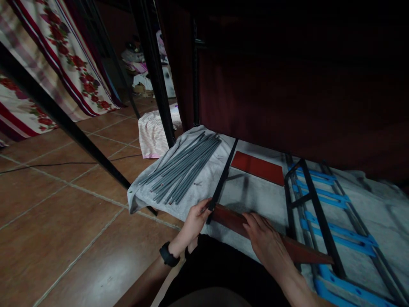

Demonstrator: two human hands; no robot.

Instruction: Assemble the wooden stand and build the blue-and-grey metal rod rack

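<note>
My left hand [195, 221] pinches the near end of a thin black metal bar [223, 175] where it meets a dark red strip [230, 219]. That red strip lies across the grey cloth [258, 194] towards the right. My right hand [265, 241] rests on the strip with its fingers curled over its upper edge. A black watch sits on my left wrist. A bundle of grey rods [183, 166] lies on the cloth just beyond my left hand.
A red rectangular panel [257, 167] lies flat on the cloth. A black metal frame with blue plastic connectors [322, 204] lies at the right. Black upright posts [153, 68] rise ahead, with floral fabric [54, 64] at the left, tiled floor [64, 204] and a pink-striped cloth [153, 134].
</note>
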